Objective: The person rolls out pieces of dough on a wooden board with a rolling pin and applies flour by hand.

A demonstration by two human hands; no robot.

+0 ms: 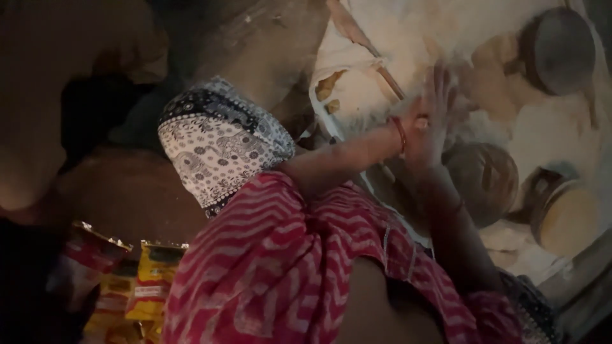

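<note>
Pressing palm to palm, the person's two hands met over a pale floured cloth (pixel 561 137); the right hand (pixel 437 121) stood upright with fingers spread, the left hand (pixel 411 124) flat against it, a red thread bangle (pixel 400 135) at the wrist. Something small seemed caught between the palms, likely dough, but it was hidden, so what they clamped couldn't be told. If dough, it would probably be soft, light, a bit sticky, best cupped with whole palms, not pinched. Round dark pans (pixel 558 51) and a brownish disc (pixel 488 178) lay on the cloth, close by. Red zigzag garment (pixel 287 255) and a patterned black-and-white cloth (pixel 217 143) filled the foreground; yellow-red packets (pixel 150 280) sat low left.
</note>
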